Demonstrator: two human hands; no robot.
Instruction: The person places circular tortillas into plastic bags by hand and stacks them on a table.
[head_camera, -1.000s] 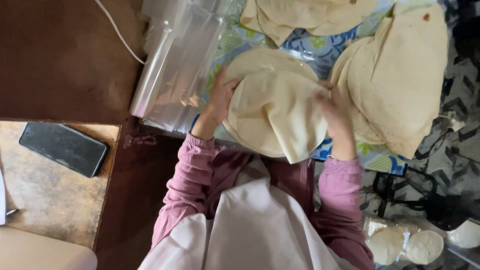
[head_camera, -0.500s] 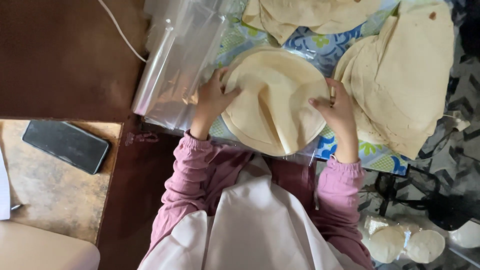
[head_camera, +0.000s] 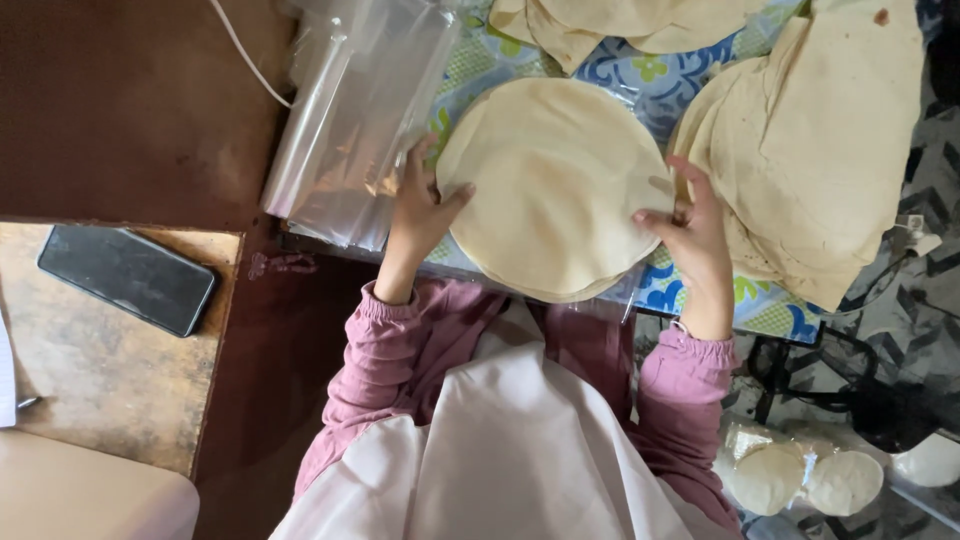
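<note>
Flatbread (head_camera: 555, 185), round and pale, flat on a blue floral cloth (head_camera: 655, 85), squarely before the body. Left hand (head_camera: 420, 205) at its left edge, grip spread, thumb over the rim, fingers against the side. Right hand (head_camera: 690, 225) at the right edge, grip spread too, fingertips resting on top. Just right, touching the wrist side, a stack (head_camera: 820, 150) of similar breads; more folded ones (head_camera: 620, 20) beyond. Clear plastic bags (head_camera: 355, 110) beside the left hand. Dark phone (head_camera: 125, 278) well off left. Dough balls (head_camera: 805, 480) low right.
</note>
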